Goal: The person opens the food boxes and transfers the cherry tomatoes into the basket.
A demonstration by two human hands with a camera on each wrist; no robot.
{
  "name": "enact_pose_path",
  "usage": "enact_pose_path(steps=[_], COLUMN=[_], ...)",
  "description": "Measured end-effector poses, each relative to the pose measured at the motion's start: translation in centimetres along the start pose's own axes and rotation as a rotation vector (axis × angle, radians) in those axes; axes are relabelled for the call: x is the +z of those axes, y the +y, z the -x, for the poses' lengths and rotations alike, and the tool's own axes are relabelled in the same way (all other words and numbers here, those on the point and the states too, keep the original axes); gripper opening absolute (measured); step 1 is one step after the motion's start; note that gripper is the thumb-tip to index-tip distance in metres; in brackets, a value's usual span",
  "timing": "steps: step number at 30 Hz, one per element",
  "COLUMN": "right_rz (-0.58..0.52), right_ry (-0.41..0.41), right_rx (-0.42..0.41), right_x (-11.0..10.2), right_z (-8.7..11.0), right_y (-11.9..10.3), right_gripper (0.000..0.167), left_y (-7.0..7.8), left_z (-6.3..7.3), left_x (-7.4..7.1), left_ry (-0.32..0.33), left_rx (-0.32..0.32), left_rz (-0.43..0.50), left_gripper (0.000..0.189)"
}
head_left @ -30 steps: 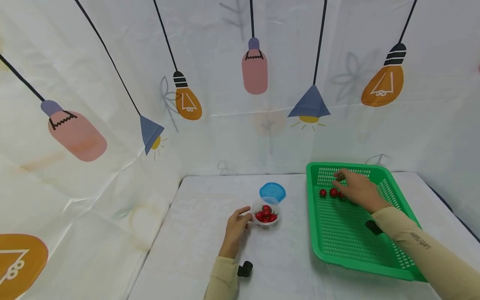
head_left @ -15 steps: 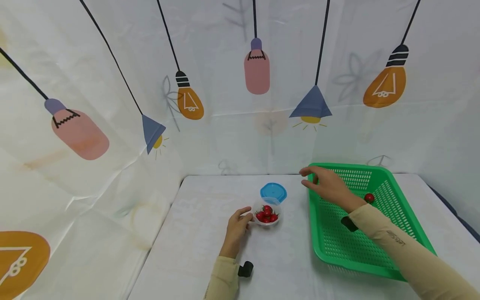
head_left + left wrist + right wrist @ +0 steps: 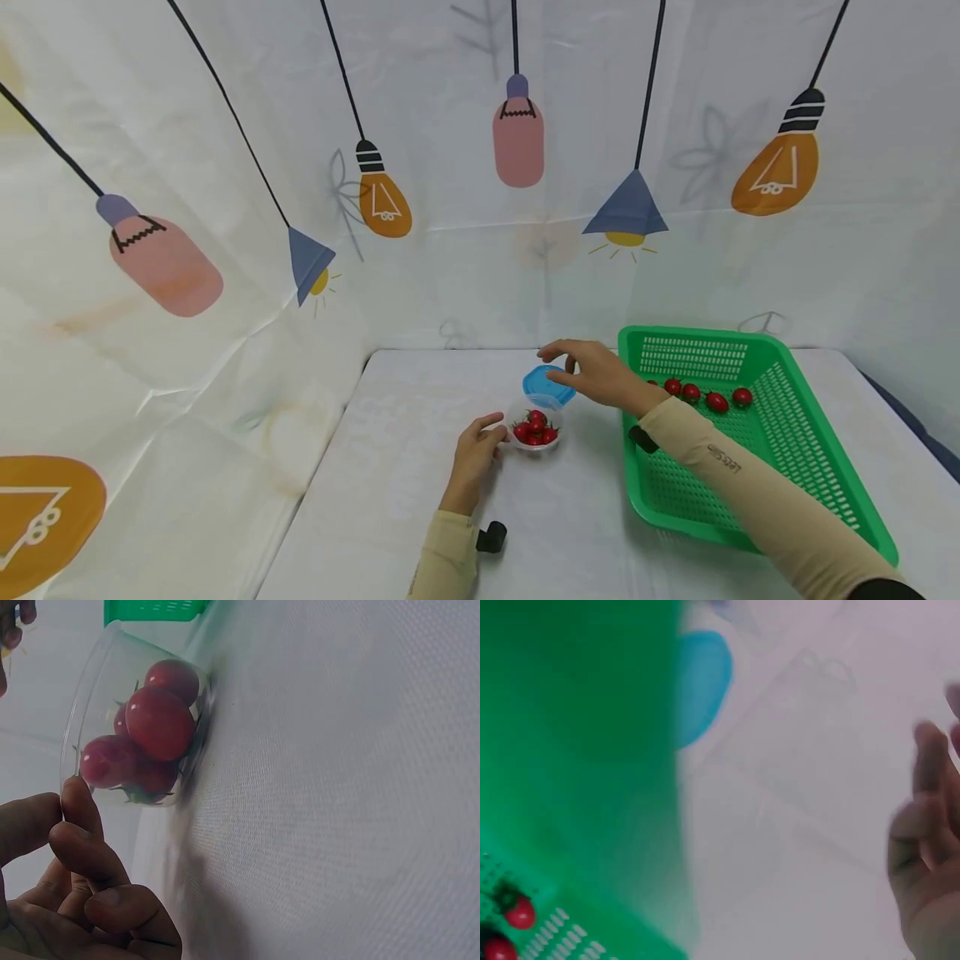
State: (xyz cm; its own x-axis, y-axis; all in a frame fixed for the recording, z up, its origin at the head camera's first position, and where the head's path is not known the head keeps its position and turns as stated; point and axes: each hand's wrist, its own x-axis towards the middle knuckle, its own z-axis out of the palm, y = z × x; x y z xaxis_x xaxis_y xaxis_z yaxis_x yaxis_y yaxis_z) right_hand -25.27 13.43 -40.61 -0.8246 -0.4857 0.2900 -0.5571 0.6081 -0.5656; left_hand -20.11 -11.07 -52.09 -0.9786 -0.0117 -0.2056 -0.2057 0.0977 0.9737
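Note:
A small clear plastic container (image 3: 555, 442) holds several red cherry tomatoes (image 3: 160, 724) with green stems. My left hand (image 3: 474, 454) is at its left side, thumb and fingers bent at the rim and holding it. Behind the container lies a round blue lid (image 3: 538, 385). My right hand (image 3: 588, 371) hovers above the lid with bent fingers, thumb and index finger apart. Whether anything sits within its fingers, I cannot tell. In the right wrist view, the right hand's bent fingers (image 3: 930, 817) show at the right edge.
A green perforated basket (image 3: 678, 492) stands on the right, with several cherry tomatoes (image 3: 717, 402) near its far end. My right forearm crosses over its left wall. A white cloth covers the table (image 3: 390, 483), and a printed curtain (image 3: 450, 292) hangs behind.
My right hand has moved left, out of the green basket and over to the blue lid. More tomatoes in the basket show now. The left hand and the container stay put.

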Motion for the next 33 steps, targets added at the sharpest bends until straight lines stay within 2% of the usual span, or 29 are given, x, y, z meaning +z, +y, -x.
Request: enact_pose_path(steps=[4,10,20,27,33], right_rz=[-0.006,-0.005,0.004,0.065,0.152], right_ry=[-0.056,-0.135,-0.354,-0.406,-0.410], right_rx=[-0.010,0.024,0.121,0.138,0.138], right_x=[1.3,3.2,6.1,7.5,8.3], right_z=[-0.7,-1.2,-0.7,-0.7,-0.6], right_y=[-1.3,-2.4,-2.7,-2.7,-2.5], right_gripper=[0.036,0.032,0.029,0.025,0.027], left_y=[0.0,-0.1,-0.1,0.1,-0.1], left_z=[0.0,-0.1,0.0,0.0,-0.1], left_x=[0.1,0.2,0.0,-0.1,-0.1], left_ry=[-0.004,-0.004,0.000,-0.003,0.002], left_rx=[0.014,0.029,0.036,0.026,0.026], left_rz=[0.003,0.025,0.008,0.008,0.011], left_gripper=[0.036,0.038,0.034,0.036,0.036])
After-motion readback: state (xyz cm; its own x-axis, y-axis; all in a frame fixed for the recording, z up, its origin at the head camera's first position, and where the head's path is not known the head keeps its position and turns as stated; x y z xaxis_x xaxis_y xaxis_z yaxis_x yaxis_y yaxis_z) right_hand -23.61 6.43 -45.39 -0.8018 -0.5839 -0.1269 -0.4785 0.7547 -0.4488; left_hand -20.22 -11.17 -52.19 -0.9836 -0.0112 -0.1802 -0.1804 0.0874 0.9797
